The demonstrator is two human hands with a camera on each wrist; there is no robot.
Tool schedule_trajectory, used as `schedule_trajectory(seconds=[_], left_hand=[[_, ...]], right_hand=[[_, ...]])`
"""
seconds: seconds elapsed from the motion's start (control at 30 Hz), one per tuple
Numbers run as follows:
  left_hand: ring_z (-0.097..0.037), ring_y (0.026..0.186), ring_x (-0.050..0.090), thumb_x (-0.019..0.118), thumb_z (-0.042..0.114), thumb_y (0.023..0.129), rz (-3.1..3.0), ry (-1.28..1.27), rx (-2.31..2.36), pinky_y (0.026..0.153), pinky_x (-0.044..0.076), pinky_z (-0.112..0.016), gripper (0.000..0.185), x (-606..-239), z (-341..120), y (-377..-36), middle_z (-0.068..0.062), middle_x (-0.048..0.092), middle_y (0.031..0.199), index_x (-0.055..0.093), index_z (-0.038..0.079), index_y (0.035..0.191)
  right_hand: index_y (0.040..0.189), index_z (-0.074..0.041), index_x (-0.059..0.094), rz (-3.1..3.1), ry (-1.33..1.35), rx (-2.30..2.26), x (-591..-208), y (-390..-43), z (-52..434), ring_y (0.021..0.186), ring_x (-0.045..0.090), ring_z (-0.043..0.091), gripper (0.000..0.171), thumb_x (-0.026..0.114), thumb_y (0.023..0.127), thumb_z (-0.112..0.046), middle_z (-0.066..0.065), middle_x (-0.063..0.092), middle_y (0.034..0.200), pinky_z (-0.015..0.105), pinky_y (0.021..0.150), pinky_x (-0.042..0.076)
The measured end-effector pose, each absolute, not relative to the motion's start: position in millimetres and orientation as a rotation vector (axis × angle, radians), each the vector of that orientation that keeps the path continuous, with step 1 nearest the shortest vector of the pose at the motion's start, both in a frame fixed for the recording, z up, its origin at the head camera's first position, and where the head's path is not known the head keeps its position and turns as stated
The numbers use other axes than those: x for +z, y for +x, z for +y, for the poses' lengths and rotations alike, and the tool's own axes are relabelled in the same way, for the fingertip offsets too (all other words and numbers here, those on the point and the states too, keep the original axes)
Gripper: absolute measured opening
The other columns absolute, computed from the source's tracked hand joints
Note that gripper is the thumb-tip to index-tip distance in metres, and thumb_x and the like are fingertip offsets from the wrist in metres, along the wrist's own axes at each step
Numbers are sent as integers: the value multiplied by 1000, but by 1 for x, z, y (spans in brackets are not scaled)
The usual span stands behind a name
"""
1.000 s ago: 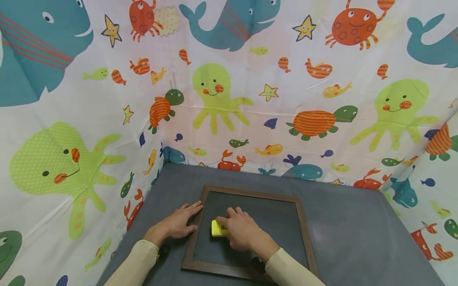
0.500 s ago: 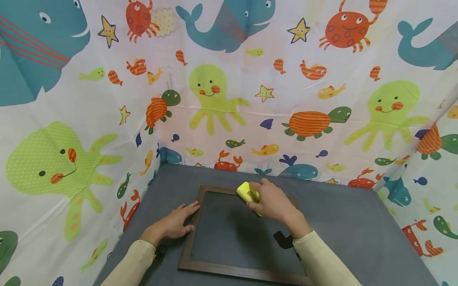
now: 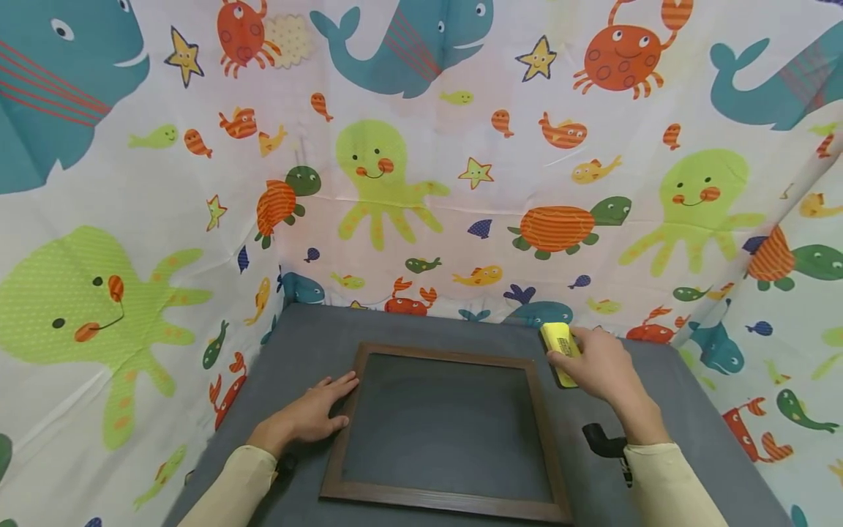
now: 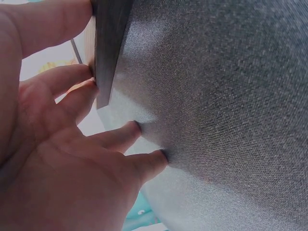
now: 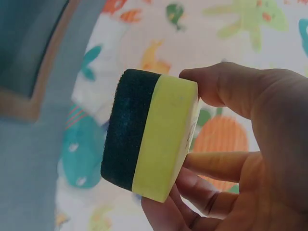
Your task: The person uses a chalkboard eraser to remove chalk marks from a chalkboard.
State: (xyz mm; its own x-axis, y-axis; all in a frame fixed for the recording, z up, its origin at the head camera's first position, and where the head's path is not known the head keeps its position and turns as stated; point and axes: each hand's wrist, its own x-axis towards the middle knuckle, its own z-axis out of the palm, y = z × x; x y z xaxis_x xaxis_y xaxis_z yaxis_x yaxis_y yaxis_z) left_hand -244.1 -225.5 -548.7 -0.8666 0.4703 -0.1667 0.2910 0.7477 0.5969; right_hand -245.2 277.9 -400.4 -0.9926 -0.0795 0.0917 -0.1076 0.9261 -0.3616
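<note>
A small blackboard with a brown wooden frame [image 3: 440,499] lies on the grey cloth surface, its dark panel bare of marks. My left hand [image 3: 306,416] rests at the frame's left side, fingers spread; in the left wrist view the thumb and two fingertips touch the frame's edge [image 4: 109,53] while the other two press the cloth. Off the board's right side, my right hand [image 3: 602,366] holds a yellow board eraser [image 3: 560,355] in the air. The right wrist view shows the eraser's dark felt pad [image 5: 129,130] facing away from the palm, thumb and fingers pinching the yellow body [image 5: 166,137].
A white curtain [image 3: 435,278] printed with sea animals hangs behind and on both sides of the grey cloth surface [image 3: 408,329]. Black wrist gear [image 3: 604,443] sits at the right wrist. Grey cloth extends to the right of the board.
My right hand has lifted the eraser off the board's panel and carried it right, past the frame's right side. The left hand has stayed at the frame. The view has turned slightly right.
</note>
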Motion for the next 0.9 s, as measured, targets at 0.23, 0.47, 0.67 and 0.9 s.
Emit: schedule_trajectory(seconds=[0.23, 0.47, 0.67, 0.9], left_hand=[[-61, 163, 20, 75, 12, 104, 2644, 583, 833, 123, 22, -83, 75, -549, -227, -243, -12, 28, 182, 40, 6, 170], [-60, 163, 19, 75, 13, 104, 2647, 578, 839, 124, 23, -82, 75, -551, -226, -243, -11, 28, 182, 40, 6, 170], [-60, 163, 20, 74, 14, 105, 2648, 576, 834, 124, 22, -82, 75, -554, -226, -243, -10, 27, 182, 39, 7, 170], [-60, 163, 19, 74, 13, 105, 2651, 577, 836, 125, 18, -83, 74, -553, -226, -243, -12, 27, 182, 39, 6, 170]], right_hand=[[132, 16, 63, -3081, -78, 593, -443, -230, 313, 77, 63, 26, 70, 78, 98, -43, 18, 69, 93, 35, 60, 51], [130, 17, 63, -3169, -166, 570, -485, -222, 326, 78, 60, 26, 74, 78, 98, -48, 16, 66, 91, 39, 61, 49], [128, 17, 63, -3219, -226, 548, -509, -221, 331, 81, 59, 29, 73, 80, 96, -46, 18, 65, 94, 43, 66, 51], [119, 15, 65, -3245, -273, 605, -531, -217, 330, 79, 59, 29, 69, 81, 94, -48, 16, 62, 90, 42, 66, 50]])
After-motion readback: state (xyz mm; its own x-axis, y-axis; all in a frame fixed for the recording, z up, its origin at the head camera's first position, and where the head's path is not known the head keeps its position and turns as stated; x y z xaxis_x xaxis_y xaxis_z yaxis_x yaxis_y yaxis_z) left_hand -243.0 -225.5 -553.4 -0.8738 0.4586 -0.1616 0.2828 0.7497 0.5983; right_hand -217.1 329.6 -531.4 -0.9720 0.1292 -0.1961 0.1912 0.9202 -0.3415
